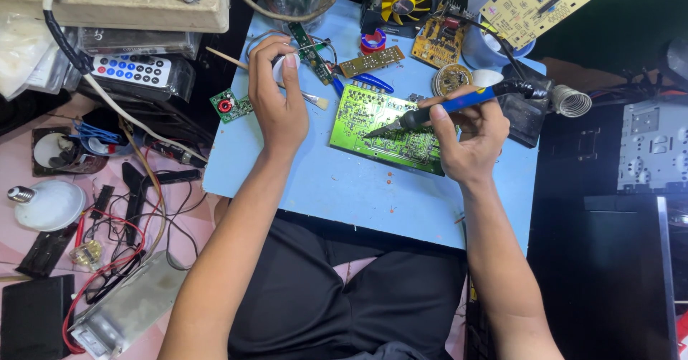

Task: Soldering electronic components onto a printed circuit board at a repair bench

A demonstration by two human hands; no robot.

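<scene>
My right hand (pixel 469 134) grips the soldering iron (pixel 459 103) on the green circuit board (pixel 383 127); left hand (pixel 278 98) pinches a small white object (pixel 289 62). A slip could bridge joints.

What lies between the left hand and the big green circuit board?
In the head view, a small brush lies on the blue table between the left hand and the green circuit board; otherwise bare tabletop.

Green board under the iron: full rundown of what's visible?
The large green circuit board lies flat, slightly askew, on the light blue table, solder side up with pale traces and shiny joints. It is rectangular; its right end is hidden behind the right hand. The soldering iron, with a blue handle and dark tip, points at its middle; contact cannot be confirmed.
</scene>
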